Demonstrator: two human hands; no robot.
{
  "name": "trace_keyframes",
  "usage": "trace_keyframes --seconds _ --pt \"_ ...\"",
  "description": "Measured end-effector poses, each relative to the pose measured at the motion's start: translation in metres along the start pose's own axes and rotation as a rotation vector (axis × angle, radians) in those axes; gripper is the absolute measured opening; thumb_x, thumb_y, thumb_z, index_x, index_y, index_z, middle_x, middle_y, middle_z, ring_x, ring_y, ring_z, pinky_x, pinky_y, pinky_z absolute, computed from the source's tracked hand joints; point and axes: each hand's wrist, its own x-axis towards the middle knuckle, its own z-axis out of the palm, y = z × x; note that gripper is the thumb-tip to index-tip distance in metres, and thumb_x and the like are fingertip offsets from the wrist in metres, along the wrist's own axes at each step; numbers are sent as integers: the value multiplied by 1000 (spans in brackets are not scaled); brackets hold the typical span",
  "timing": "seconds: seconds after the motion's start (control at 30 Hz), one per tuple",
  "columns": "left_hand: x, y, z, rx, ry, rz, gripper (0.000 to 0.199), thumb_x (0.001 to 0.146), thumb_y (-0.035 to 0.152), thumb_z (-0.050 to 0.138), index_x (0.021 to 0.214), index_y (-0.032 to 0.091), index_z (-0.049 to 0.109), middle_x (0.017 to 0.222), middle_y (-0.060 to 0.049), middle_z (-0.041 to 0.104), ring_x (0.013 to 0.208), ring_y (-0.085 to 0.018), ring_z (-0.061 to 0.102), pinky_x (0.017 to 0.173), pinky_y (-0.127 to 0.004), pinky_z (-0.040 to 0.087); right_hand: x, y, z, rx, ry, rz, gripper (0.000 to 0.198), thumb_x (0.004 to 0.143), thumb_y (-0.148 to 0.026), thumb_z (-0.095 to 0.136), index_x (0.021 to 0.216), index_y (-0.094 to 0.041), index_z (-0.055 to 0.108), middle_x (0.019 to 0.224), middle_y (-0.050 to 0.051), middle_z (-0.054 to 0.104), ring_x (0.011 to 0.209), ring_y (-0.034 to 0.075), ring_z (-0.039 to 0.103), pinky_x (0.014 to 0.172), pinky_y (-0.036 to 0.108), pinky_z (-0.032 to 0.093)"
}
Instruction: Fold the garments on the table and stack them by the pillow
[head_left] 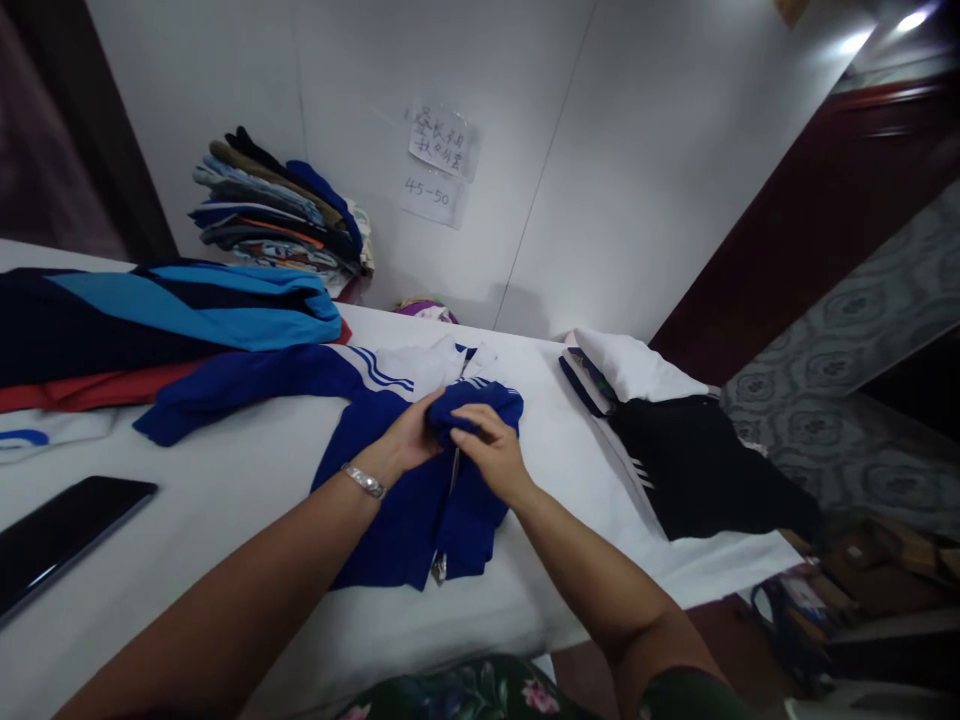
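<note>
A blue zip-up jacket (382, 500) with white shoulders and blue-and-white stripes lies front up on the white table. One sleeve stretches out to the left; the other is bent in over the chest, its end bunched between my hands. My left hand (409, 437), a silver bracelet on its wrist, grips the bunched sleeve from the left side. From the right, my right hand (493, 452) pinches the same sleeve with thumb and fingers. Below them the front zip runs down to the hem, where its metal end (439, 568) shows.
Blue, navy and red garments (187, 310) lie at the left, with a black phone (67, 530) nearer me. A tall pile of folded clothes (277, 215) stands against the wall. Folded black clothing (697, 465) and a white garment (637, 365) lie at the right edge. Handwritten paper signs (439, 145) hang on the wall.
</note>
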Motion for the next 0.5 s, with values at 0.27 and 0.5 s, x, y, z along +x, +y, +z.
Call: trace_keyframes --seconds 0.27,0.5 --pt "29 68 6 359 227 43 9 69 22 67 71 14 63 52 -5 63 45 -19 58 46 -33 53 8 78 -69 -521 147 221 54 85 -40 56 135 -20 51 144 9 46 137 25 36 115 43 26" --pt "56 120 44 752 389 303 10 74 22 63 77 12 62 64 -6 65 57 -18 61 58 -32 51 35 128 -68 -877 -118 546 65 90 -40 47 147 -12 31 155 14 27 145 26 16 116 46 18"
